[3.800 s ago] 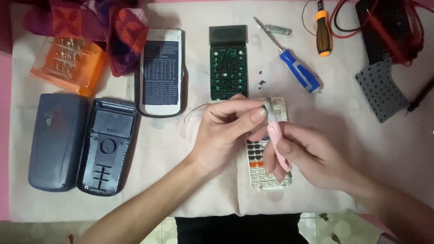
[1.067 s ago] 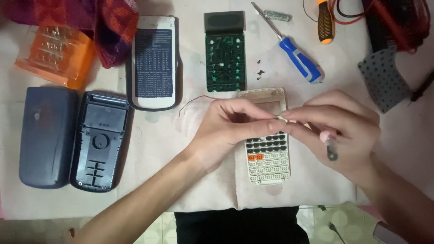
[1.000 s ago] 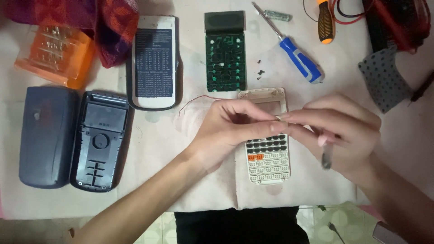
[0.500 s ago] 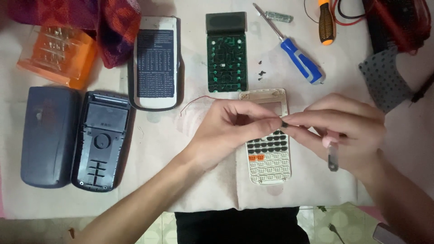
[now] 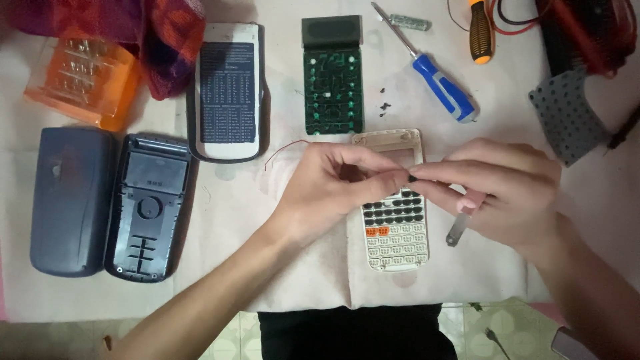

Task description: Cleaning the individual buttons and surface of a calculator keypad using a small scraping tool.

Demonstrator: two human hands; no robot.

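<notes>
Since the frame of nearly four seconds ago both hands have risen off the calculator's keys, so its white and orange rows now show below them, and the metal tool in the right hand hangs lower. Largest on the bench (image 5: pixel 267 293), which is spread with a pale cloth, is the dark blue case cover (image 5: pixel 72 200) at far left, with its opened grey inner shell (image 5: pixel 151 208) touching beside it. Above them sit an orange plastic box (image 5: pixel 85 80) and a red patterned cloth (image 5: pixel 170 33). A white back panel (image 5: pixel 229 93) lies face down near the middle, and the green circuit board (image 5: pixel 333 79) lies just right of it. The calculator front (image 5: pixel 395 227) rests at centre, partly covered by the hands. A blue-handled screwdriver (image 5: pixel 437 83) lies upper right, near a grey rubber keypad mat (image 5: pixel 567 113). The left hand (image 5: pixel 327 193) has its fingers (image 5: pixel 390 183) pinched together on a tiny dark part (image 5: pixel 413 179) above the calculator. The right hand (image 5: pixel 507 190) meets it there, fingertips closed on the same part, while its lower fingers clamp a small metal tool (image 5: pixel 457 230). A thin red wire (image 5: pixel 283 148) curls beside the left hand.
</notes>
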